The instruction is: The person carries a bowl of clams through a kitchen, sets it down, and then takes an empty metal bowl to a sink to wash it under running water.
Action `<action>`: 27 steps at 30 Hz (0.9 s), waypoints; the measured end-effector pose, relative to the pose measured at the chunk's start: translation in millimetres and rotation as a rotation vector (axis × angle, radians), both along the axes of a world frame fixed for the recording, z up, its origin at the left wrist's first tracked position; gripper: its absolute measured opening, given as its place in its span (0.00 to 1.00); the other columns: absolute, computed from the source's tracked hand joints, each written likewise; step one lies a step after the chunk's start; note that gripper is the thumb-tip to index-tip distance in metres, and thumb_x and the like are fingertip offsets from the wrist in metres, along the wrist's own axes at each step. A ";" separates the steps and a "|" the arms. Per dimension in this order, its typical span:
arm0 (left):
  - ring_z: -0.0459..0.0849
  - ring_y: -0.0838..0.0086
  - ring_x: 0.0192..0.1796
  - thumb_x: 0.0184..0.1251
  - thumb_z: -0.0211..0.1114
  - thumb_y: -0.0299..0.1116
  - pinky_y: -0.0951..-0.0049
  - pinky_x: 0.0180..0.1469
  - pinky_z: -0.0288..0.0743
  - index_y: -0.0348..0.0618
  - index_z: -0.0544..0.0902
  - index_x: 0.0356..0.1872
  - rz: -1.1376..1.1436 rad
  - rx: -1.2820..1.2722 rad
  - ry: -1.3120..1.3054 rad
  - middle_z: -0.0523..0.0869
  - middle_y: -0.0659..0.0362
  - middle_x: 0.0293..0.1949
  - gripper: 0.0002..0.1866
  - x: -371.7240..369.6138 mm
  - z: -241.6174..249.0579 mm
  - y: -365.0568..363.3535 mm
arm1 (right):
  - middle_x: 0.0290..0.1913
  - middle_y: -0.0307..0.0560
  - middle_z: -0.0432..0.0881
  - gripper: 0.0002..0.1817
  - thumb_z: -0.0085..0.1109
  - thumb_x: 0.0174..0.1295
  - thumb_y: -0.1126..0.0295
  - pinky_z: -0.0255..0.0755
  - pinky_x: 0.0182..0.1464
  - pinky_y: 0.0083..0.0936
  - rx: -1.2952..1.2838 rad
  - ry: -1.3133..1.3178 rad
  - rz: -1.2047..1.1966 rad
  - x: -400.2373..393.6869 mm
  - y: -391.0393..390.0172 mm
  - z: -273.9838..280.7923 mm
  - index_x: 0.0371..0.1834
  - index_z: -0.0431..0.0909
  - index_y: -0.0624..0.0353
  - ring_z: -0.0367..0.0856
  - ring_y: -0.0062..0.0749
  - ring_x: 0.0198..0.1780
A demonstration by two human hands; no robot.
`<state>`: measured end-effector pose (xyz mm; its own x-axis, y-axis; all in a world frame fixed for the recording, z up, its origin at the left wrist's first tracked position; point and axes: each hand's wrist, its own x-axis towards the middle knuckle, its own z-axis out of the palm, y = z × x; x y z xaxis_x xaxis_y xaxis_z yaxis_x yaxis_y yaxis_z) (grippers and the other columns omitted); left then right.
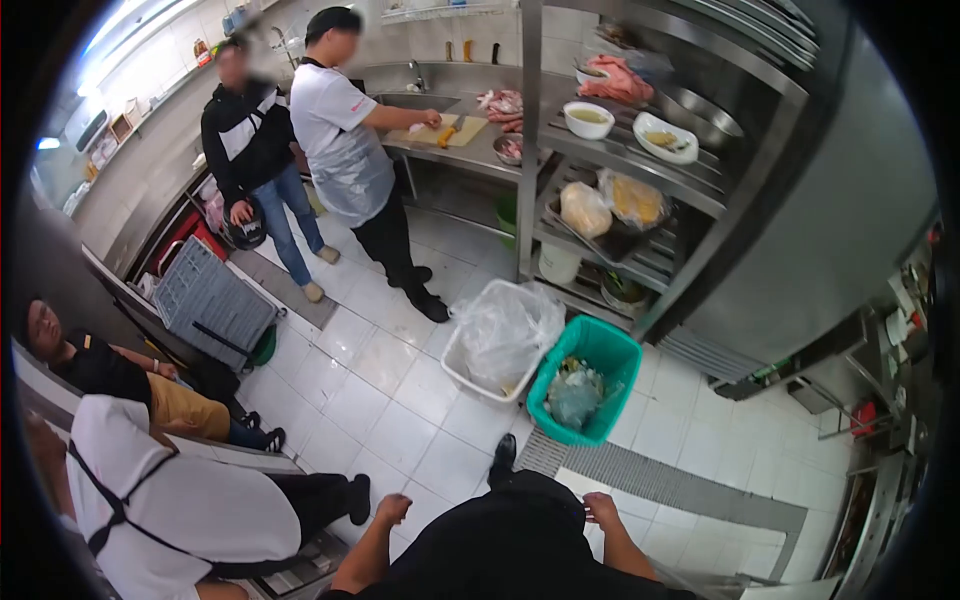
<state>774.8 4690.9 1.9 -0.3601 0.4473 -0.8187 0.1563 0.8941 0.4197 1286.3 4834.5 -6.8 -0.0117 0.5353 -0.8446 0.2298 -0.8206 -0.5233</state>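
Observation:
My left hand point(393, 510) hangs beside my body over the floor, its fingers curled in, and nothing shows in it. On the other side my right hand point(602, 510) hangs low, fingers loosely bent and a little apart, with no object seen in it. Ahead of my body stands a green bin point(628, 385) with waste and a clear bag inside; neither hand touches it. Beside it is a white bin point(462, 372) lined with a clear plastic bag point(510, 325).
A steel rack point(645, 175) holds bowls and bagged food. A person in a white shirt point(335, 105) works at a cutting board point(460, 132); another in a dark jacket point(235, 150) stands nearby. Two more people are at left. A grey crate point(215, 300) leans there. A floor grate point(680, 487) crosses the tiles.

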 end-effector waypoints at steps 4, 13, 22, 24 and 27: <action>0.79 0.74 0.23 0.59 0.58 0.38 0.72 0.22 0.74 0.41 0.80 0.42 0.152 0.015 -0.014 0.79 0.60 0.25 0.15 -35.9 42.0 43.6 | 0.30 0.42 0.79 0.13 0.58 0.54 0.61 0.73 0.26 0.28 -0.017 -0.070 0.181 -46.4 106.5 -17.6 0.39 0.77 0.56 0.79 0.29 0.26; 0.75 0.75 0.23 0.59 0.59 0.38 0.73 0.24 0.73 0.43 0.79 0.41 0.314 0.008 -0.167 0.79 0.60 0.27 0.13 -106.1 22.8 183.0 | 0.35 0.41 0.80 0.12 0.54 0.58 0.65 0.74 0.27 0.24 0.290 -0.075 0.005 -114.4 309.5 93.2 0.44 0.76 0.55 0.79 0.26 0.28; 0.79 0.74 0.24 0.57 0.59 0.41 0.71 0.22 0.74 0.41 0.81 0.38 -0.040 0.009 -0.194 0.79 0.59 0.26 0.14 -235.2 -8.1 360.7 | 0.27 0.44 0.79 0.11 0.55 0.54 0.68 0.71 0.20 0.25 0.110 -0.232 -0.468 -148.5 189.4 84.5 0.40 0.76 0.58 0.79 0.31 0.21; 0.79 0.73 0.23 0.57 0.58 0.41 0.71 0.21 0.73 0.40 0.80 0.37 -0.076 -0.006 -0.205 0.79 0.59 0.25 0.14 -263.2 -19.3 394.3 | 0.27 0.44 0.79 0.12 0.55 0.55 0.66 0.73 0.20 0.27 -0.035 -0.278 -0.453 -192.6 155.1 105.0 0.41 0.76 0.58 0.79 0.32 0.22; 0.76 0.74 0.20 0.58 0.58 0.39 0.75 0.17 0.70 0.40 0.79 0.38 0.009 0.059 -0.258 0.78 0.59 0.25 0.13 -298.6 -17.7 433.0 | 0.34 0.46 0.80 0.14 0.55 0.56 0.64 0.75 0.26 0.31 -0.184 -0.182 -0.511 -228.0 101.9 87.7 0.43 0.76 0.57 0.81 0.35 0.29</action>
